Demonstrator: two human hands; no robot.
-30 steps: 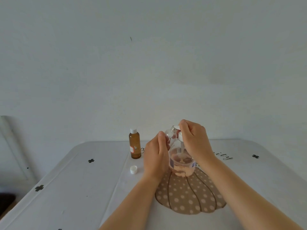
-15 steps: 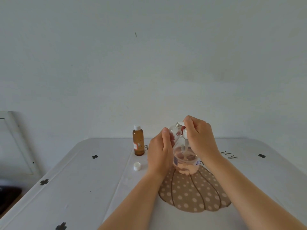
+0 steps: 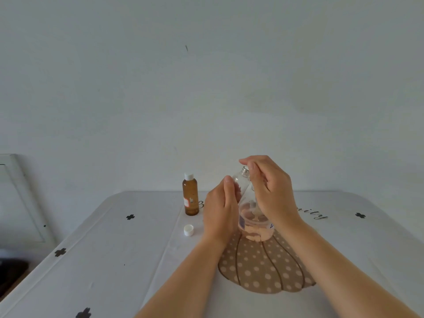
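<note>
At a white-clothed table (image 3: 114, 260), my left hand (image 3: 220, 212) gripped the clear bottle (image 3: 254, 228), its neck leaning left over the pumpkin print (image 3: 263, 271) and pinkish liquid low in its base. My right hand (image 3: 270, 191) curled at the open threaded neck (image 3: 245, 171); whether its fingers pinched anything I could not tell. An amber bottle (image 3: 190, 198) and a loose white cap (image 3: 188, 230) stood to the left. The step, I judged, called for a firm left grip, a modest tilt against spills, and square alignment with the threads.
</note>
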